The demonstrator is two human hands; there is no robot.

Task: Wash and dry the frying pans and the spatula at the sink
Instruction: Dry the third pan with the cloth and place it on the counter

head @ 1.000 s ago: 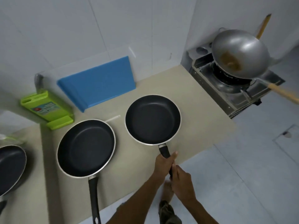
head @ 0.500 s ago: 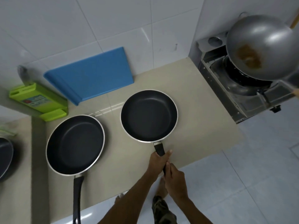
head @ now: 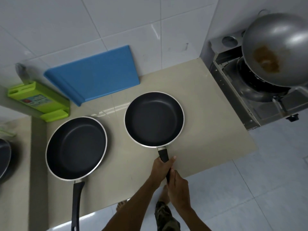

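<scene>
Two black non-stick frying pans lie on the beige counter (head: 208, 130). The smaller pan (head: 154, 119) is on the right, its black handle pointing toward me. My left hand (head: 162, 169) grips that handle near the pan. My right hand (head: 179, 190) grips the handle's end, just behind the left. The larger pan (head: 75, 147) sits to the left, untouched, its long handle (head: 75, 204) reaching past the counter's front edge. A third dark pan (head: 4, 155) shows partly at the far left edge. No spatula is in view.
A blue cutting board (head: 95, 75) leans on the tiled wall behind the pans. A green board holder (head: 38, 100) stands at the left. To the right, a grey wok (head: 275, 54) with a brown stain sits on a gas stove (head: 236, 100). Tiled floor lies below.
The view has shifted slightly and the scene sits a little lower and right in frame. Both hands keep the same hold on the smaller pan's handle; the pans have not moved.
</scene>
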